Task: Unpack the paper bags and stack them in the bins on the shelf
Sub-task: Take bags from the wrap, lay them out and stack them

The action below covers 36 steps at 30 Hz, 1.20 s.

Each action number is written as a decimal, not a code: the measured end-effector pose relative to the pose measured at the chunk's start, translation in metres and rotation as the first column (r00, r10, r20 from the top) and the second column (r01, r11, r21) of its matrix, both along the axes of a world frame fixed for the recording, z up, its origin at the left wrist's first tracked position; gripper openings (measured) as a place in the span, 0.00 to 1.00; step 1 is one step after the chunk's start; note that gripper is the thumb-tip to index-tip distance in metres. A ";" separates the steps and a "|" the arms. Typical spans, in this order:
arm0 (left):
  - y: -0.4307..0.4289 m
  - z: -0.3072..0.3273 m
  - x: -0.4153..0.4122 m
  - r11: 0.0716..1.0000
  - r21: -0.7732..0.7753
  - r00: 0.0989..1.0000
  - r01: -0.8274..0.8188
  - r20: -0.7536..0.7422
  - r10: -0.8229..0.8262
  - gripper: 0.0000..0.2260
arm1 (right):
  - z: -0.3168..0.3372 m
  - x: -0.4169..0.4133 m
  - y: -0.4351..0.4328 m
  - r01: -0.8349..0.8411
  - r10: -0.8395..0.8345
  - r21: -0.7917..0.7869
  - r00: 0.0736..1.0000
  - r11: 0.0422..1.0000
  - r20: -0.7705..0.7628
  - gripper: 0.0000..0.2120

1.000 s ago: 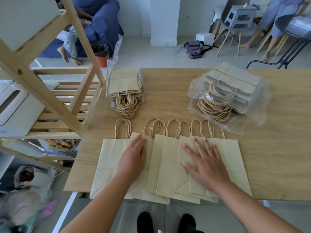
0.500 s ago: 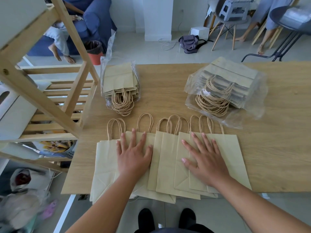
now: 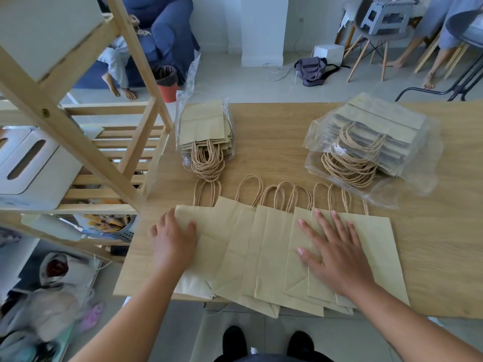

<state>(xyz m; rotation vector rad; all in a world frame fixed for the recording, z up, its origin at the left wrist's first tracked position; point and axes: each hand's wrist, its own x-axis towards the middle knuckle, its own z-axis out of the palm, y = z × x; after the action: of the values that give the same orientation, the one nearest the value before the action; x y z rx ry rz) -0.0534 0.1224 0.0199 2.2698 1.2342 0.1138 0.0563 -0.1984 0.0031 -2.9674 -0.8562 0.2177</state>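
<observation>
Several flat kraft paper bags (image 3: 271,252) with twisted handles lie fanned in an overlapping row along the near edge of the wooden table (image 3: 431,244). My left hand (image 3: 172,239) grips the upper left corner of the leftmost bag, thumb on top and fingers curled around its edge. My right hand (image 3: 337,254) lies flat on the rightmost bags with its fingers spread. Two plastic-wrapped packs of bags sit farther back: a small pack (image 3: 203,126) at the left and a larger pack (image 3: 376,131) at the right, both open at the handle end.
A wooden shelf (image 3: 78,142) stands at the table's left, holding a white bin (image 3: 34,165) with a slot handle and another white bin (image 3: 39,30) above. Bagged clutter lies on the floor below. Chairs, seated people and a red waste bin (image 3: 167,84) are beyond the table.
My left hand slid from the top of the left bags out to the leftmost bag's edge and closed on it. My right hand stayed flat on the right bags.
</observation>
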 end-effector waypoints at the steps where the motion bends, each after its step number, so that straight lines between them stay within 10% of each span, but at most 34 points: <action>1: 0.004 0.000 -0.002 1.000 -0.010 1.000 -0.027 -0.014 0.027 0.27 | 0.000 0.001 0.000 0.002 -0.002 0.002 1.000 1.000 0.002 0.32; 18: 0.030 0.034 0.012 0.823 -0.552 0.979 -0.134 0.056 0.196 0.20 | 0.028 -0.005 0.083 -0.126 0.137 0.129 0.987 0.984 -0.080 0.31; 24: 0.022 0.049 0.009 0.626 -0.766 0.961 -0.148 0.037 0.273 0.12 | 0.015 -0.036 0.121 -0.242 0.251 0.073 0.952 0.967 -0.173 0.34; 36: 0.025 0.036 -0.001 0.632 -0.773 0.978 0.055 0.168 0.121 0.09 | 0.012 -0.031 0.110 -0.261 0.268 0.082 0.958 0.962 -0.100 0.34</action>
<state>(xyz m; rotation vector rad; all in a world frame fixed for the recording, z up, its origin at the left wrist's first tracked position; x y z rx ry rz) -0.0548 0.1473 0.0558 1.4227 0.9467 -0.1524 0.0256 -0.0882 0.0150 -2.7404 -1.2183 0.3507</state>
